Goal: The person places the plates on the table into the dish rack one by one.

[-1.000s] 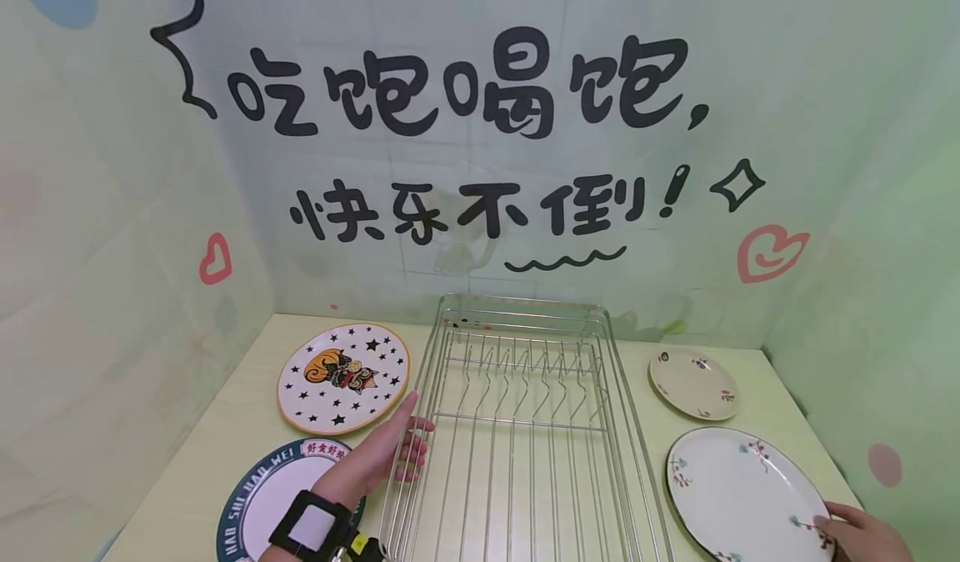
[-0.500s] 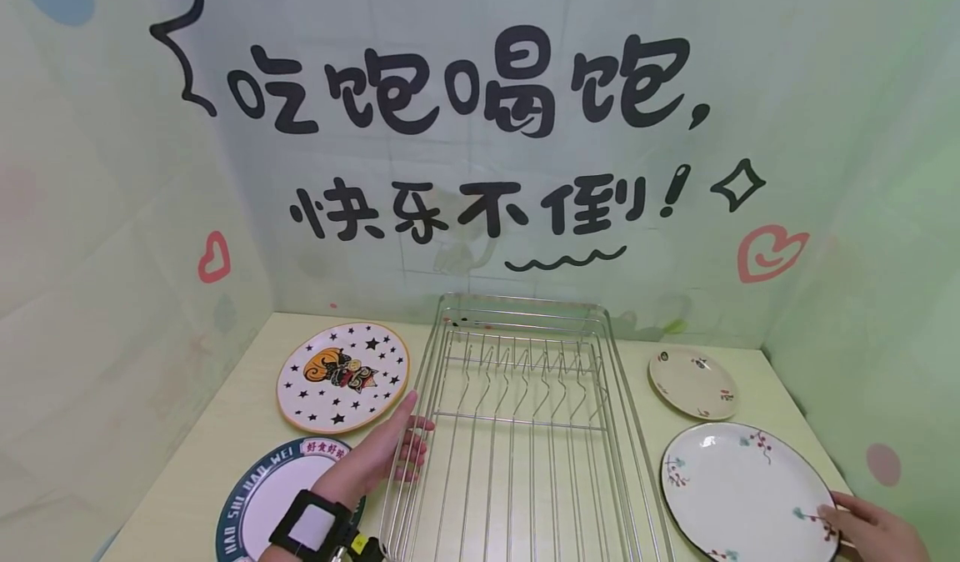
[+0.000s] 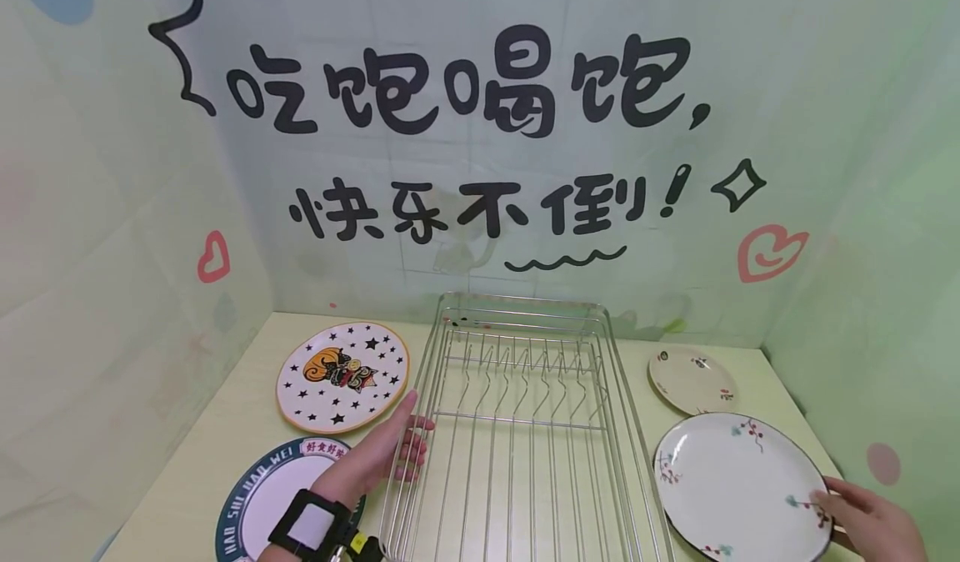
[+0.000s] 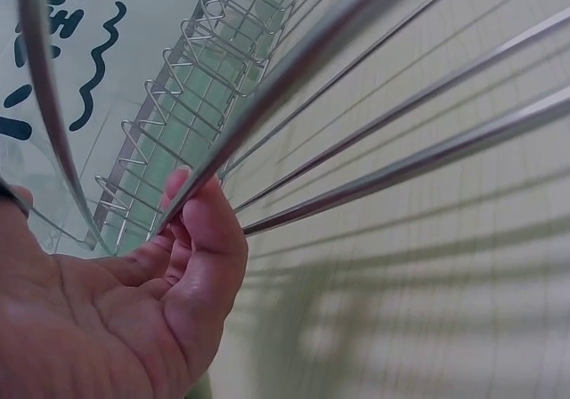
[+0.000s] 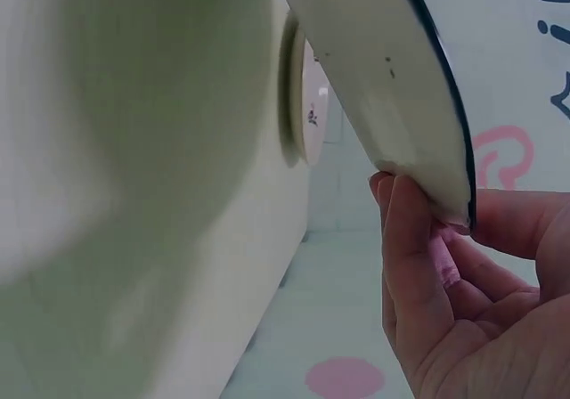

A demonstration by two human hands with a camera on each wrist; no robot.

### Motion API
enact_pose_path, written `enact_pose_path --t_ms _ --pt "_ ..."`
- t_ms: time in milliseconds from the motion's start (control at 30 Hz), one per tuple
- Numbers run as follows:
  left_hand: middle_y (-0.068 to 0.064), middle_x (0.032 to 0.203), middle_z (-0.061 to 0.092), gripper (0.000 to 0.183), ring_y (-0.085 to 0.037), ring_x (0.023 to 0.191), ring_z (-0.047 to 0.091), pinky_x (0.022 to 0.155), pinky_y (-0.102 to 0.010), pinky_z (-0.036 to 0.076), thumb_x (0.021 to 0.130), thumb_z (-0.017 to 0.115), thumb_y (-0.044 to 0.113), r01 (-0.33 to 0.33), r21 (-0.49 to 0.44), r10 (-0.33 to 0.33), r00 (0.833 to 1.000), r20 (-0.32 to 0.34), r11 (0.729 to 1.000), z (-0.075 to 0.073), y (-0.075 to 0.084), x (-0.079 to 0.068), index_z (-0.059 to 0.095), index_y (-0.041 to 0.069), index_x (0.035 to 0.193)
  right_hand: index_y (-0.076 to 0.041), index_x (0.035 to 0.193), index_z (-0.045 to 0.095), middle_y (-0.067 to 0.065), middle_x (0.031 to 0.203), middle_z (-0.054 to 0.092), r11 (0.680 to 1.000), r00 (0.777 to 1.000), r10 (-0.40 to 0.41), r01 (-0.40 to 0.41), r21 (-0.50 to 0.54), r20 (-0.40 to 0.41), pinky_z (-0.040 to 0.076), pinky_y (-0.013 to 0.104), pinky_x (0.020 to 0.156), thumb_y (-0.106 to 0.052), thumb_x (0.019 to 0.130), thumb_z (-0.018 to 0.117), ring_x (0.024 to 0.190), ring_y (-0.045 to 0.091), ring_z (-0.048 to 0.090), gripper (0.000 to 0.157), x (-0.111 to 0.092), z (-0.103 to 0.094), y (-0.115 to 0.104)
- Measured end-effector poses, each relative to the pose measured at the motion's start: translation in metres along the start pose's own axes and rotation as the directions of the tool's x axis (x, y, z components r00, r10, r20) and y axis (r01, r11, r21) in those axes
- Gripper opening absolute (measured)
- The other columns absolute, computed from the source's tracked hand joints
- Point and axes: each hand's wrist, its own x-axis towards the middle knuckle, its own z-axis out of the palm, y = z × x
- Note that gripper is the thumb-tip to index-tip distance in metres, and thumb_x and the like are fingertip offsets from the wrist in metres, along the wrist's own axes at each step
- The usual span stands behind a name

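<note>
My right hand [image 3: 870,519] pinches the right rim of a large white plate [image 3: 738,483] with a dark edge and small painted branches, thumb on top and fingers beneath. In the right wrist view the underside of the plate [image 5: 392,69] shows, tilted and raised off the table. A metal wire dish rack [image 3: 517,418] stands in the middle, with a row of bent dividers at its far end. My left hand [image 3: 382,454] holds its left side; in the left wrist view the curled fingers [image 4: 214,225] wrap a side wire.
A small cream plate [image 3: 693,378] lies behind the large one, its near edge overlapped by it. On the left are a star-patterned plate [image 3: 343,378] and a blue-rimmed plate [image 3: 277,504], partly behind my left forearm. Printed cloth walls [image 3: 480,153] enclose the table.
The large white plate has risen and shifted slightly left and away from me, held in my right hand. My left hand and the dish rack have stayed put.
</note>
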Motion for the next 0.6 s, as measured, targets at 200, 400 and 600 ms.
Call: enact_pose_path --t_ms 200,400,600 --pt "-0.003 0.078 0.049 0.093 -0.015 0.065 0.049 0.055 -0.027 0.045 0.085 0.023 0.079 0.017 -0.004 -0.017 1.0 -0.008 1.0 0.0 0.001 -0.001 0.047 -0.001 0.126 0.014 0.14 0.031 0.001 0.091 0.068 0.999 0.999 -0.046 0.046 0.005 -0.006 0.058 0.029 0.069 -0.035 0.09 0.061 0.068 0.005 0.066 0.076 -0.009 -0.001 -0.015" --pt "-0.003 0.077 0.048 0.094 -0.015 0.063 0.047 0.054 -0.026 0.044 0.085 0.022 0.079 0.002 -0.007 -0.002 1.0 0.015 1.0 0.0 0.001 -0.002 0.044 -0.003 0.127 0.011 0.141 0.032 -0.008 0.086 0.066 0.999 0.999 -0.04 0.04 0.029 -0.027 0.058 0.028 0.068 -0.035 0.09 0.062 0.068 0.008 0.067 0.074 -0.011 0.001 -0.024" --pt "-0.003 0.077 0.048 0.093 -0.015 0.063 0.047 0.054 -0.026 0.042 0.086 0.021 0.078 0.001 -0.008 -0.001 1.0 0.019 1.0 0.0 0.002 -0.002 0.044 -0.003 0.128 0.009 0.141 0.035 -0.016 0.082 0.061 0.998 0.998 -0.036 0.038 0.048 -0.042 0.057 0.028 0.066 -0.036 0.089 0.062 0.069 0.007 0.066 0.073 -0.005 0.003 -0.028"
